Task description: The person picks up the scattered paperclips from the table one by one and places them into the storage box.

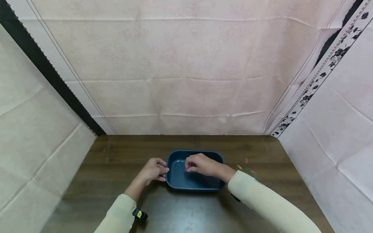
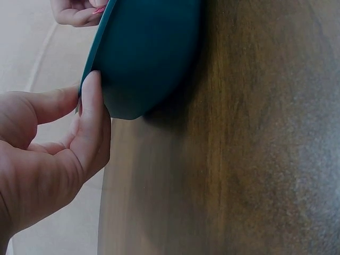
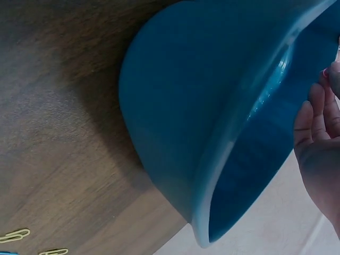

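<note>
A blue rectangular tray (image 1: 192, 188) with rounded corners sits on the wooden table. At its left end, my left hand (image 1: 153, 170) pinches the rim between thumb and fingers; the left wrist view shows this hand (image 2: 58, 133) against the tray's outer wall (image 2: 149, 58). My right hand (image 1: 202, 165) reaches over the tray from the right, its fingertips above the tray floor. Between thumb and fingers it pinches a small pinkish-red paper clip (image 2: 99, 9), mostly covered by the fingers. In the right wrist view that hand (image 3: 321, 138) is partly cut off by the frame edge.
Several coloured paper clips (image 1: 247, 168) lie scattered on the table right of the tray, near the right forearm. Two yellow clips (image 3: 15, 235) show in the right wrist view. Pale cloth sheets (image 1: 186, 64) hang behind and beside the wooden table (image 1: 122, 155).
</note>
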